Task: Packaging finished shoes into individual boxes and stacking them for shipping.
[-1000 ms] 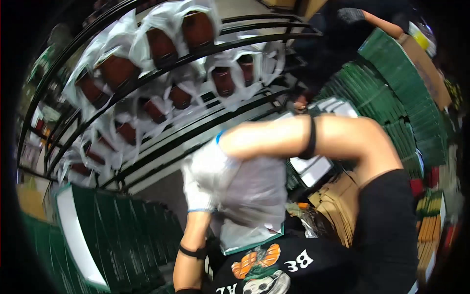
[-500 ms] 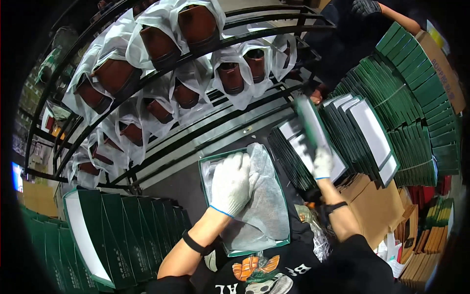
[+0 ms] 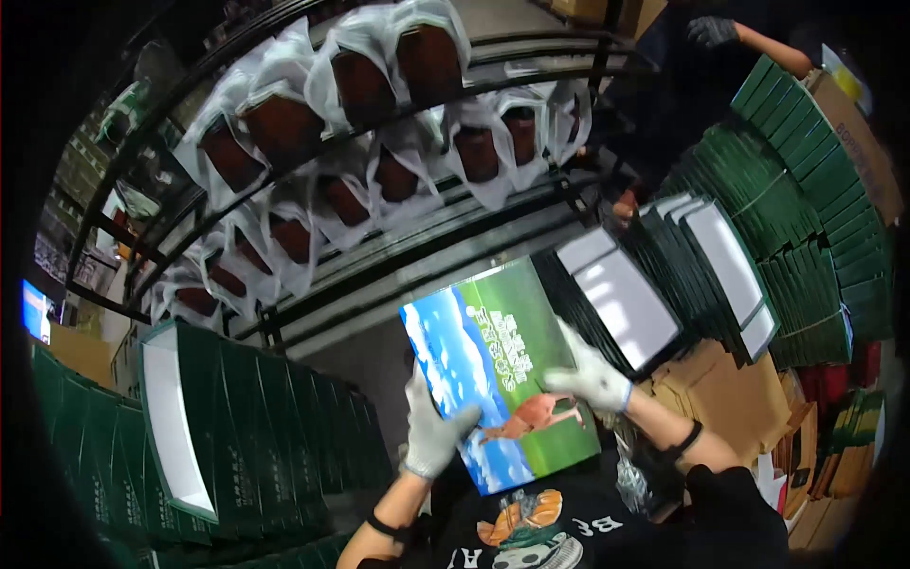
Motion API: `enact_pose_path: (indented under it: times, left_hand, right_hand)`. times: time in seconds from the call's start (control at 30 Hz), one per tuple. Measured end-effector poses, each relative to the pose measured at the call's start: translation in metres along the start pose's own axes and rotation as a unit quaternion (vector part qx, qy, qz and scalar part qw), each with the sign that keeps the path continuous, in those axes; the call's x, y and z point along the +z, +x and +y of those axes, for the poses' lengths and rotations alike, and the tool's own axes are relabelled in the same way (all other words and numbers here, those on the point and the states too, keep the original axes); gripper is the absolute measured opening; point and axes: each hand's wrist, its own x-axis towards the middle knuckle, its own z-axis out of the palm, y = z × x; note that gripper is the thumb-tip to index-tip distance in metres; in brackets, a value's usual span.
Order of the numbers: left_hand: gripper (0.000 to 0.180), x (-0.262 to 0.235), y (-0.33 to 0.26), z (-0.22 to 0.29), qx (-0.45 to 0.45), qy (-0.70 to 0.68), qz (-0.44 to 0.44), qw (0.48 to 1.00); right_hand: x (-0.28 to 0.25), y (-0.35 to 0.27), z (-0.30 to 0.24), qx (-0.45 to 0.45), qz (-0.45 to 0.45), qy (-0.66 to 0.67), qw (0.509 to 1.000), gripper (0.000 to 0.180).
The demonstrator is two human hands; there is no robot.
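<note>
I hold a flat box lid point(image 3: 493, 365) with a printed picture of blue sky, green grass and a brown animal, tilted in front of my chest. My left hand point(image 3: 431, 431), in a white glove, grips its lower left edge. My right hand point(image 3: 590, 372), also gloved, presses on its right side. Just to the right stands a row of dark green boxes with white insides point(image 3: 654, 294).
A curved metal rack point(image 3: 379, 237) ahead carries several brown pots wrapped in clear bags point(image 3: 360, 85). Stacks of green boxes stand at the left point(image 3: 246, 427) and far right point(image 3: 806, 209). Cardboard pieces point(image 3: 730, 398) lie lower right. Another person's gloved hand point(image 3: 711, 30) shows top right.
The clear bag and green tray I held earlier are gone from view. Both hands now hold the picture-printed lid, brought in from the right-hand row.
</note>
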Motion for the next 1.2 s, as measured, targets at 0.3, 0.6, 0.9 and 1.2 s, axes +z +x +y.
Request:
enact_pose_path:
  times: [0.3,0.6,0.9,1.2]
  left_hand:
    - [0.048,-0.065,0.075,0.031,0.035,-0.379,0.048,0.923]
    - [0.090,-0.132,0.149,0.144,0.160,-0.398,0.084,0.899]
    - [0.056,-0.266,0.413,0.399,0.234,-0.448,-0.009,0.863]
    - [0.070,-0.262,0.291,0.274,0.309,0.051,0.289,0.905]
  right_hand:
    - [0.014,0.073,-0.110,-0.082,0.085,0.277,0.954,0.063]
    - [-0.034,0.046,-0.127,-0.046,-0.020,0.243,0.969,0.108]
    - [-0.207,0.294,-0.447,-0.220,0.156,0.412,0.870,0.042]
    - [-0.044,0.328,-0.396,-0.127,0.143,-0.477,0.858,0.071]
